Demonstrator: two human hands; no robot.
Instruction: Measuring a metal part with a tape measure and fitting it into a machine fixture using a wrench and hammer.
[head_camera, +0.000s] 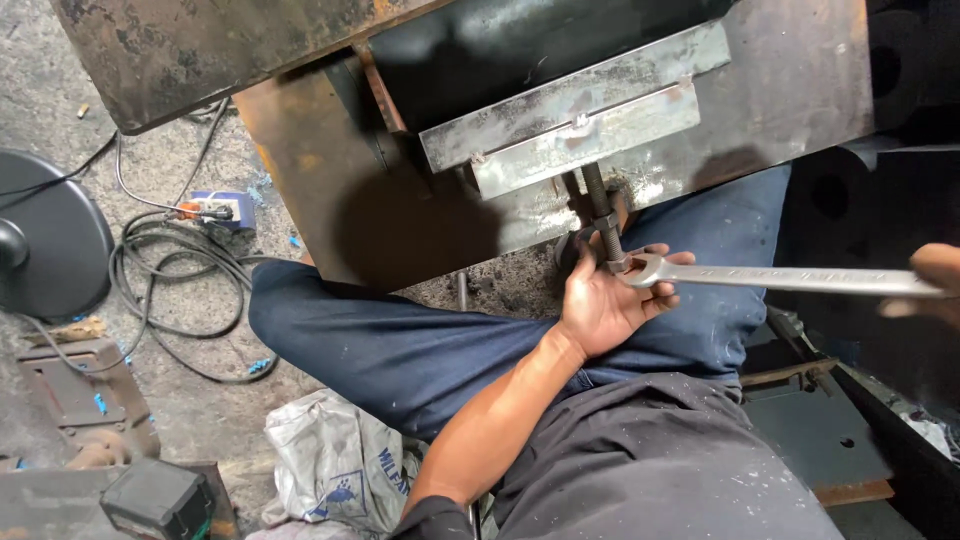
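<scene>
A threaded rod (601, 212) hangs down from a rusty steel plate assembly (560, 130). A long silver wrench (790, 279) lies level, its open jaw set on the nut at the rod's lower end. My left hand (610, 300) is cupped palm up under that jaw and the rod's tip, fingers curled around them. My right hand (925, 283) grips the far end of the wrench handle at the right edge of the view; only part of it shows.
My legs in blue trousers (400, 350) stretch under the plate. Black cables (170, 270) coil on the concrete floor at left, beside a dark round disc (50, 235). A white plastic bag (330, 465) and a black battery pack (155, 500) lie near the bottom left.
</scene>
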